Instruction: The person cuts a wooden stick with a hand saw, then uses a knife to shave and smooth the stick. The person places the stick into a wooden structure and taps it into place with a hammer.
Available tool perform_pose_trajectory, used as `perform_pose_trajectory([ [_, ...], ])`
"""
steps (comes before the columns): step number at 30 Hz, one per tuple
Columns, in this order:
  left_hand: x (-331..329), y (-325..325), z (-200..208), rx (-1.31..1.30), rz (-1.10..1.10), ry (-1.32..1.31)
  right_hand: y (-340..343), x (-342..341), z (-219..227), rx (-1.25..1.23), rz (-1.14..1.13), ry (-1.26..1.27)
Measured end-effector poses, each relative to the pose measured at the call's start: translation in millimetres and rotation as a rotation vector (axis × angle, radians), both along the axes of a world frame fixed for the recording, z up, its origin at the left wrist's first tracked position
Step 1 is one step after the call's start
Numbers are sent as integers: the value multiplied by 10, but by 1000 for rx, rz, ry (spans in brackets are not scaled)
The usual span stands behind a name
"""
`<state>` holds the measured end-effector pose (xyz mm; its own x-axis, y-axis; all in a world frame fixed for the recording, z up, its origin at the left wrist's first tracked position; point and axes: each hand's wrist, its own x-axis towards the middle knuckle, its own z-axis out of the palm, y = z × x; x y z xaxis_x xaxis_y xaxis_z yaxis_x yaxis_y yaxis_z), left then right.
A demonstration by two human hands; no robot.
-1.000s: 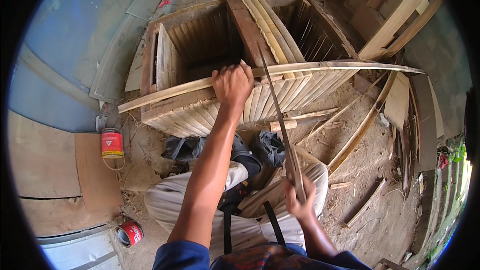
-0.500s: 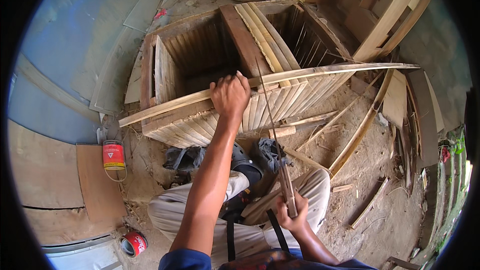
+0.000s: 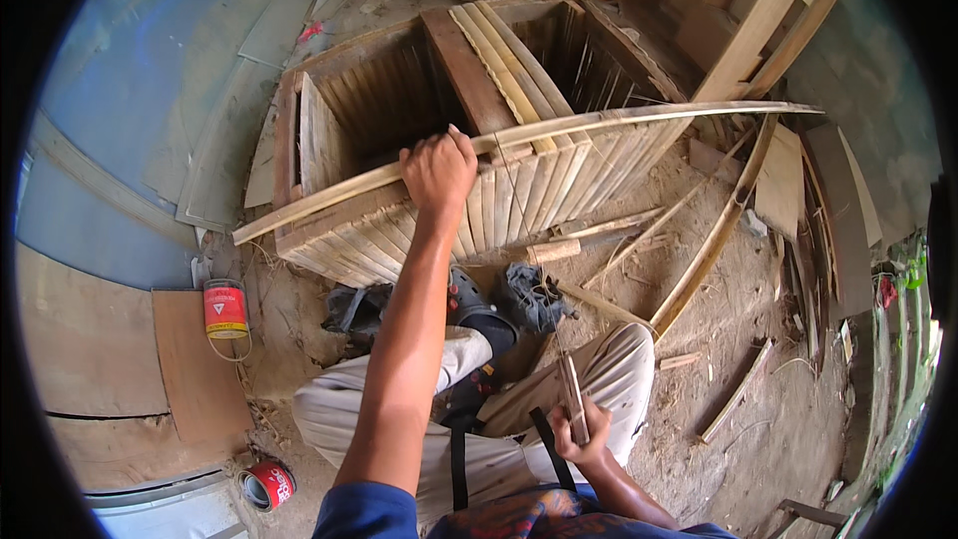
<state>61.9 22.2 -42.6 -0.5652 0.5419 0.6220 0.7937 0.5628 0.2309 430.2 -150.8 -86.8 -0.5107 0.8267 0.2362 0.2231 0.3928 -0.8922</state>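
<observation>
Both hands holding, thin stick (image 3: 571, 401) lowered

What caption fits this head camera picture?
Left hand grips a long bamboo strip across a slatted crate; right hand holds a thin stick.

Rough woodworking yard: dirt floor (image 3: 758, 379), bamboo slats (image 3: 539, 190), scrap boards (image 3: 90, 339).

Right hand (image 3: 582, 431) drawn back toward lap, thin blade (image 3: 571, 397) pulled off slat.
</observation>
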Motion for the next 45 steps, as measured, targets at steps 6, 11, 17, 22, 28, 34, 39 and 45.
perform_pose_trajectory([
  [6, 25, -196, 26, -10, -219, -7, -233, 568, -54, 161, -165, 74],
  [11, -39, -474, 157, -147, -407, 32, -5, 542, -329, -26, -419, 92],
  [17, 131, -755, 328, -209, -378, 94, 615, 317, -825, -195, -536, -145],
  [22, 402, -1108, 544, -223, -334, 55, 1055, 82, -1135, -166, -470, -165],
  [28, 448, -1611, 720, -177, -332, 80, 1031, -36, -963, 123, -212, -313],
  [34, 562, -2075, 757, -120, -408, 216, 910, -250, 338, 552, -208, 29],
  [39, 832, -2255, 760, -179, -469, 275, 996, -524, 977, 763, -36, -179],
  [45, 977, -2459, 713, -177, -518, 289, 1099, -690, 869, 871, 279, -326],
])
